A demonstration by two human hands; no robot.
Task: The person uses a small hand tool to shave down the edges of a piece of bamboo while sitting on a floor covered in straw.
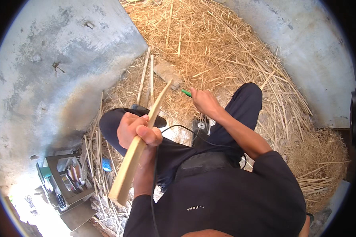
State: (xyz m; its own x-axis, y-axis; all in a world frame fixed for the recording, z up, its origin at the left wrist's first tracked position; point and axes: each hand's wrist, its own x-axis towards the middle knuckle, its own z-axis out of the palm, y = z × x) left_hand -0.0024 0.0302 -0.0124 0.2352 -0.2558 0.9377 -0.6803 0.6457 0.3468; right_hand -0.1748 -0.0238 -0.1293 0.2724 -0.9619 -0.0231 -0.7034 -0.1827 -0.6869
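Observation:
My left hand point(135, 129) is closed round a long, pale yellow split bamboo strip point(131, 164). The strip slants upward from near my left forearm, broad at its near end and narrowing to a tip beyond my knees. To the right of that tip, my right hand point(205, 103) grips a small green handle point(186, 93), whose end pokes out on the left of the fist. No blade or other part of that tool can be made out. The strip and the green handle appear apart.
Straw-like shavings point(209, 47) cover the floor ahead. Two pale strips point(152, 79) lie by a flat stone-like block point(168, 74). Grey walls point(67, 51) rise on both sides. A wooden box of odds and ends point(69, 175) stands left. A black cable point(178, 126) crosses my lap.

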